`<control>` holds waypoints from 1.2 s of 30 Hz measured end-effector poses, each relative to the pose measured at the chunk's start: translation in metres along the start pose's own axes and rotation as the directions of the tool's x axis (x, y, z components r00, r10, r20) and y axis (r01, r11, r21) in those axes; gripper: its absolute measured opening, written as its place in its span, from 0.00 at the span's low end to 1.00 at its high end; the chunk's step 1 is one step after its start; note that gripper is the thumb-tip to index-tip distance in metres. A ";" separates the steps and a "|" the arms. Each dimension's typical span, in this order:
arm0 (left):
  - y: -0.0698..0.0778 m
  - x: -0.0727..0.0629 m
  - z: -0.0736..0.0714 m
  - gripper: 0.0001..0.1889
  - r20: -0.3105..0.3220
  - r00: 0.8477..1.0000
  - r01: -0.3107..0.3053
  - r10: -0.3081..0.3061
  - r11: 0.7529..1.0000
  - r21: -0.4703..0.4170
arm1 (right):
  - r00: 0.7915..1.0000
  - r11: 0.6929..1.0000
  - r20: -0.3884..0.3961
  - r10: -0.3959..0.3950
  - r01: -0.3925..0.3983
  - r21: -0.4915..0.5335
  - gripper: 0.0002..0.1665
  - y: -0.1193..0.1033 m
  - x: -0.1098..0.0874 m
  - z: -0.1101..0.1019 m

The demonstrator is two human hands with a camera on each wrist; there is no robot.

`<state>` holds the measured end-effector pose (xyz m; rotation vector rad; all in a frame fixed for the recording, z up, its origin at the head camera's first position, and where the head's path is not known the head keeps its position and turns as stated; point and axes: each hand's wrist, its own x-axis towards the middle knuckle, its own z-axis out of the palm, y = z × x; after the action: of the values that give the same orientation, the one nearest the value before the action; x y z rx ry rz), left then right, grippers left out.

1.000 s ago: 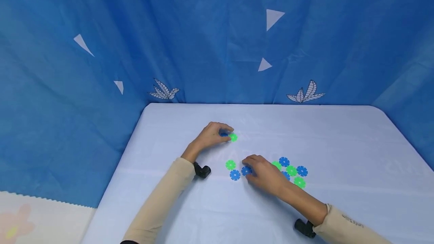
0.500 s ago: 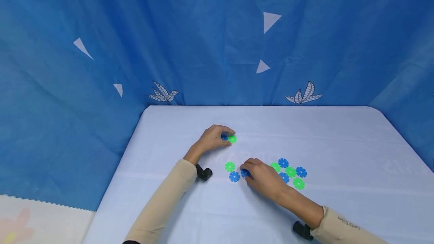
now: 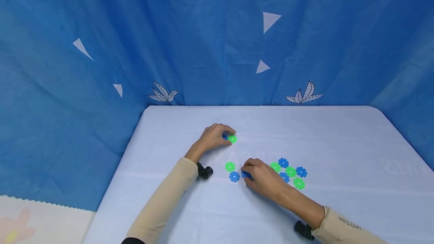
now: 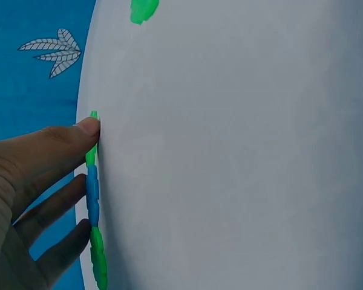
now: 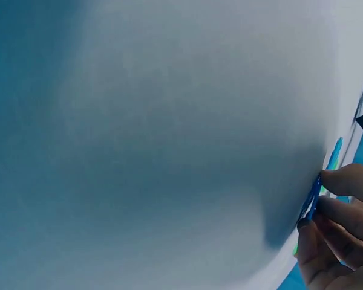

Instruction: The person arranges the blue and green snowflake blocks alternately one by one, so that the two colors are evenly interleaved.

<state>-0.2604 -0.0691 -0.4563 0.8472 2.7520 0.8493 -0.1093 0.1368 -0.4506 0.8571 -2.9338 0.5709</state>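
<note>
My left hand [image 3: 213, 137] is at the far left of the group, with its thumb and fingers round a green notched interlocking disc [image 3: 232, 139] and a blue one partly hidden behind the fingers. The left wrist view shows a row of discs edge-on, green, blue [image 4: 93, 196], green [image 4: 98, 260]; the thumb presses the top one and fingertips touch the others. Nearer the body, my right hand [image 3: 263, 178] pinches a blue interlocking disc [image 3: 245, 175], mostly covered by its fingers. In the right wrist view blue edges [image 5: 313, 202] show between thumb and fingers.
A loose green disc [image 3: 229, 166] and a blue disc [image 3: 234, 176] lie left of my right hand. Several green and blue discs [image 3: 291, 172] lie beyond its wrist. A blue curtain [image 3: 223, 40] hangs behind the white table [image 3: 339, 142].
The right fingers have drawn in over the blue disc, covering more of it. My left hand stays in nearly the same place, and the head view has shifted slightly.
</note>
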 end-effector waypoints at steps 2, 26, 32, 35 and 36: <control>0.000 0.001 -0.001 0.21 0.003 1.000 0.006 -0.006 1.000 0.002 | 1.000 1.000 0.000 0.002 -0.002 0.000 0.14 0.000 0.000 0.000; 0.000 0.001 0.000 0.19 0.003 0.999 0.037 -0.036 0.999 -0.031 | 0.986 0.986 -0.035 0.160 -0.159 0.048 0.16 0.007 0.033 -0.002; 0.001 0.001 0.000 0.19 0.005 0.999 0.041 -0.041 0.999 -0.027 | 0.978 0.980 -0.076 0.192 -0.186 0.071 0.16 0.017 0.053 -0.002; 0.001 0.001 0.001 0.18 0.005 0.999 0.034 -0.034 0.999 -0.026 | 0.975 0.978 -0.092 0.201 -0.195 0.069 0.16 0.022 0.061 -0.002; 0.001 0.001 0.001 0.18 0.005 0.999 0.031 -0.031 0.999 -0.025 | 0.974 0.978 -0.094 0.205 -0.200 0.067 0.16 0.023 0.064 -0.003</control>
<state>-0.2604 -0.0674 -0.4566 0.7984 2.7370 0.8729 -0.1754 0.1230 -0.4474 0.5181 -2.9440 0.6904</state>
